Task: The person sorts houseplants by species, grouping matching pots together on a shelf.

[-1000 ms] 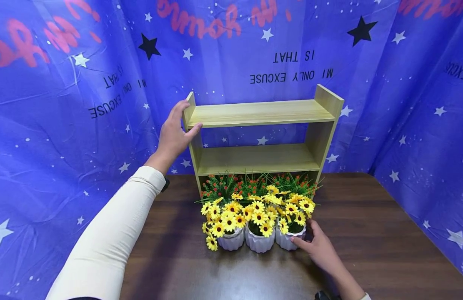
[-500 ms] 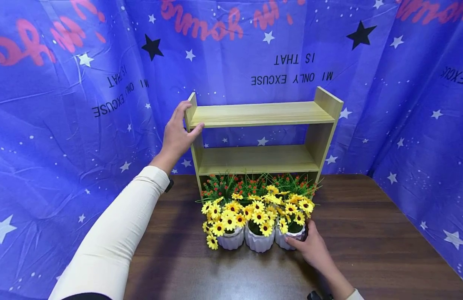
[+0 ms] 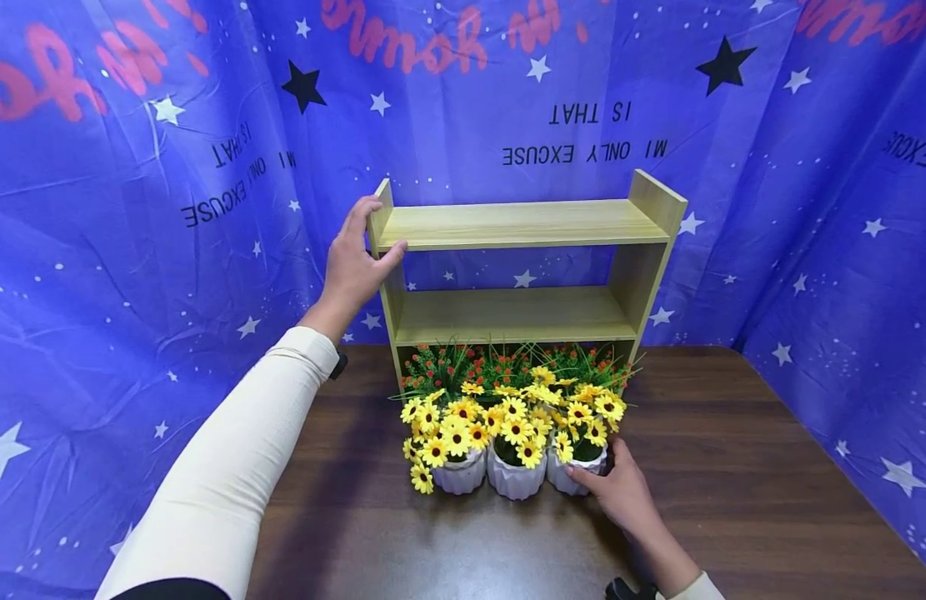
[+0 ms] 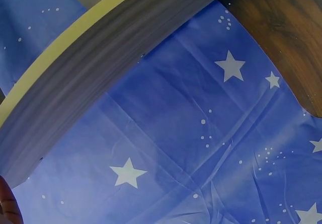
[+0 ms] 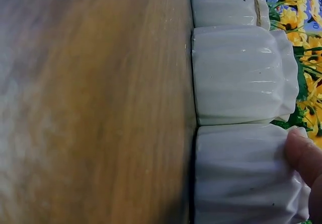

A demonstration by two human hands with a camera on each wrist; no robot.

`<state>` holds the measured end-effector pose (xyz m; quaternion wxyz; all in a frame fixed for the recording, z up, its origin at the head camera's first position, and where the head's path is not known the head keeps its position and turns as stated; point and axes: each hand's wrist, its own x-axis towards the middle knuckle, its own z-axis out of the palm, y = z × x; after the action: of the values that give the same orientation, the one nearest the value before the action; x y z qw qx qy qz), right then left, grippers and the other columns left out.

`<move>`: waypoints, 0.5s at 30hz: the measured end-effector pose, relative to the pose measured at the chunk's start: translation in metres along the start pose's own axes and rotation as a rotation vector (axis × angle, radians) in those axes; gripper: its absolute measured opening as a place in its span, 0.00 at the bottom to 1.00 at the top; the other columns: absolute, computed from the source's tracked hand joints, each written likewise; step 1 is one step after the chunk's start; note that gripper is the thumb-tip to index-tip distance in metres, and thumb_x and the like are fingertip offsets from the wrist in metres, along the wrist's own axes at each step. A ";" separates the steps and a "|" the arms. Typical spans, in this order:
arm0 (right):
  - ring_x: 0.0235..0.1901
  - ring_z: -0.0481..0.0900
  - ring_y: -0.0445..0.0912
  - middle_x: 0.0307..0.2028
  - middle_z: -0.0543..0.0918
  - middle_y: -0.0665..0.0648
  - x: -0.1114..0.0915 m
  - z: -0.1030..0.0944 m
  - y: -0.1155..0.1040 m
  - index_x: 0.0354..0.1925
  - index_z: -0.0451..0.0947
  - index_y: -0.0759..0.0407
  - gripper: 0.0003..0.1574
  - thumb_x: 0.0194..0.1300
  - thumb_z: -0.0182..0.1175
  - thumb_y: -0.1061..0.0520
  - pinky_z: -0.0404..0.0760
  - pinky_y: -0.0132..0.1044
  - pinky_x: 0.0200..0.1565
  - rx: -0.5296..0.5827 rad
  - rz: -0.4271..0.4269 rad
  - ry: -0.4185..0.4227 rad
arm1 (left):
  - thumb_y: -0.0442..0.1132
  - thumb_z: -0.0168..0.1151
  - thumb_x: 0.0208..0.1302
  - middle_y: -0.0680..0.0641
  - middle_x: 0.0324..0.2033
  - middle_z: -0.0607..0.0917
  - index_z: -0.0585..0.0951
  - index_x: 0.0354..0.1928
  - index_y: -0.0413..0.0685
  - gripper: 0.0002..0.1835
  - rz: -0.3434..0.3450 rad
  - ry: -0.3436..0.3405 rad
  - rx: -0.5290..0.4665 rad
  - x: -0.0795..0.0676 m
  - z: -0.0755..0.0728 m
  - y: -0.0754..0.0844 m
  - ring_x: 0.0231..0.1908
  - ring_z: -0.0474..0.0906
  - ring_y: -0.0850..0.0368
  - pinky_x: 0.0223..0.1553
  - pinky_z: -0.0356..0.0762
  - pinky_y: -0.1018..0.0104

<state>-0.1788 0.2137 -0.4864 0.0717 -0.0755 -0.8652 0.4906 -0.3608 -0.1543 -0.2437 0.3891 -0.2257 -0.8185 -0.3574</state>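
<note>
The left hand [image 3: 352, 262] holds the upper left corner of a light wooden shelf [image 3: 515, 312]. Its fingertips reach over the side panel and its thumb lies by the front edge of the top board. In the left wrist view, that side panel [image 4: 85, 73] crosses the upper left. My right hand [image 3: 626, 490] grips the rightmost white pot [image 3: 573, 478] of yellow artificial daisies, thumb at the front rim. Beside it stand a middle pot [image 3: 516, 477] and a left pot [image 3: 461, 473], close together. In the right wrist view, the thumb [image 5: 304, 156] presses the nearest pot's rim.
Behind the daisies, red-berried green plants [image 3: 500, 365] fill the shelf's lowest level, their pots hidden. Everything stands on a dark brown wooden table [image 3: 740, 467]. A blue star-printed curtain [image 3: 463, 108] hangs behind and at both sides.
The right hand has moved slightly left, its thumb sliding farther across the front of the right pot. The daisy pots sit a touch farther left. The left hand stays on the shelf.
</note>
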 end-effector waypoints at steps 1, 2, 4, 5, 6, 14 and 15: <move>0.59 0.71 0.62 0.58 0.74 0.73 0.000 0.000 0.000 0.67 0.59 0.70 0.53 0.55 0.75 0.49 0.68 0.55 0.59 0.012 0.002 0.008 | 0.44 0.71 0.59 0.51 0.68 0.71 0.70 0.63 0.45 0.33 -0.001 -0.002 0.000 0.000 0.000 0.001 0.68 0.65 0.56 0.65 0.66 0.56; 0.59 0.71 0.62 0.58 0.74 0.72 0.001 0.000 0.000 0.67 0.60 0.69 0.52 0.55 0.75 0.49 0.68 0.54 0.59 0.025 0.007 0.013 | 0.44 0.71 0.59 0.51 0.68 0.71 0.70 0.63 0.45 0.33 -0.003 -0.003 0.001 0.000 0.000 0.001 0.68 0.65 0.55 0.65 0.66 0.56; 0.58 0.72 0.60 0.58 0.75 0.70 0.001 -0.001 0.000 0.67 0.61 0.69 0.51 0.55 0.75 0.49 0.69 0.52 0.58 0.048 0.008 0.023 | 0.44 0.71 0.58 0.51 0.68 0.71 0.70 0.64 0.46 0.33 -0.007 -0.003 0.002 0.000 0.000 0.002 0.68 0.65 0.55 0.65 0.66 0.56; 0.58 0.72 0.59 0.58 0.75 0.70 0.001 -0.001 -0.001 0.66 0.61 0.68 0.50 0.55 0.75 0.49 0.69 0.51 0.58 0.059 0.007 0.029 | 0.44 0.71 0.58 0.51 0.68 0.71 0.70 0.64 0.46 0.33 -0.009 -0.002 0.000 0.000 0.000 0.002 0.68 0.65 0.55 0.65 0.65 0.56; 0.57 0.73 0.59 0.57 0.76 0.70 0.001 -0.001 -0.001 0.66 0.62 0.68 0.50 0.55 0.75 0.49 0.69 0.51 0.57 0.065 0.007 0.036 | 0.44 0.71 0.58 0.51 0.67 0.71 0.70 0.63 0.46 0.33 -0.009 0.000 0.000 -0.001 0.000 0.002 0.67 0.65 0.55 0.65 0.66 0.56; 0.67 0.63 0.61 0.66 0.67 0.72 -0.003 -0.017 -0.018 0.71 0.57 0.67 0.56 0.56 0.74 0.45 0.62 0.55 0.65 0.111 -0.006 0.061 | 0.43 0.72 0.58 0.49 0.67 0.72 0.70 0.63 0.45 0.33 -0.001 0.008 -0.017 -0.002 0.000 0.001 0.68 0.65 0.54 0.66 0.64 0.57; 0.68 0.61 0.61 0.67 0.66 0.72 -0.004 -0.020 -0.021 0.71 0.56 0.67 0.57 0.56 0.73 0.44 0.61 0.55 0.66 0.119 -0.014 0.065 | 0.43 0.72 0.58 0.49 0.67 0.72 0.70 0.63 0.44 0.33 0.001 0.011 -0.018 -0.002 0.000 0.002 0.68 0.65 0.54 0.66 0.64 0.57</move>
<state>-0.1726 0.2186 -0.4583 0.1077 -0.0811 -0.8320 0.5381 -0.3586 -0.1535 -0.2447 0.3917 -0.2279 -0.8131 -0.3655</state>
